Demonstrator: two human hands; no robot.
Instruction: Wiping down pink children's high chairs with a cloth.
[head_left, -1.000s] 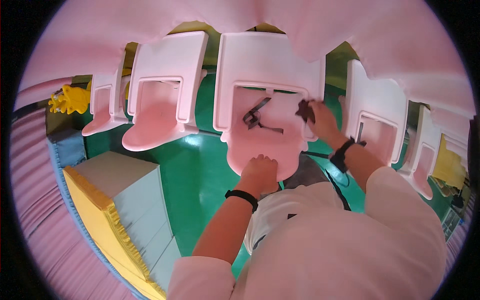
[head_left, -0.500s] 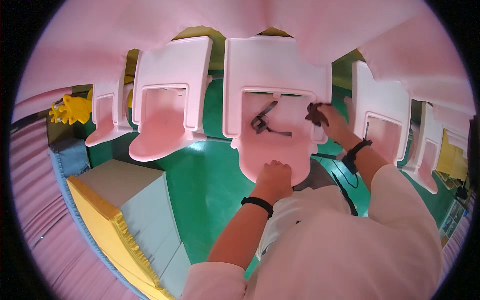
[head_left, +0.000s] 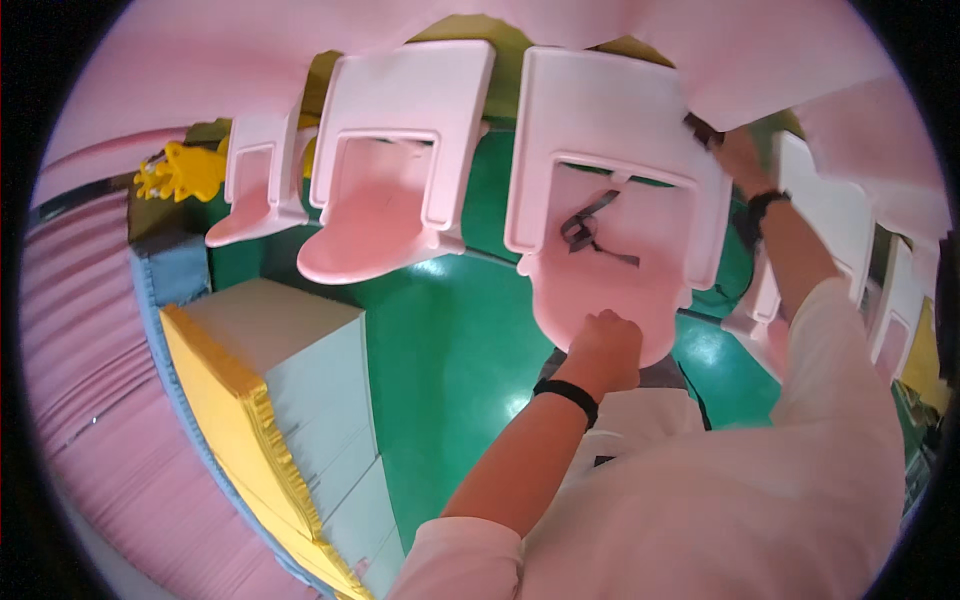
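A pink plastic chair [head_left: 610, 120] with a slotted backrest stands right in front of me on the green floor. A black strap with a buckle [head_left: 590, 232] lies on its seat. My left hand [head_left: 605, 345] is closed in a fist on the seat's front edge and wears a black wristband. My right hand [head_left: 738, 155], with a black watch on the wrist, is up at the backrest's top right corner. It presses a small dark cloth [head_left: 700, 128] against the chair's edge.
Two more pink chairs [head_left: 400, 110] [head_left: 262, 170] stand in a row to the left, and others [head_left: 800, 200] to the right. A stepped foam block [head_left: 280, 400], pale with a yellow edge, lies at lower left. A yellow toy [head_left: 185, 170] sits beyond. Pink padding [head_left: 80, 400] lines the left side.
My right hand has moved with the dark cloth from the seat's inner right side up to the backrest's top right corner. My left hand has stayed on the seat's front edge.
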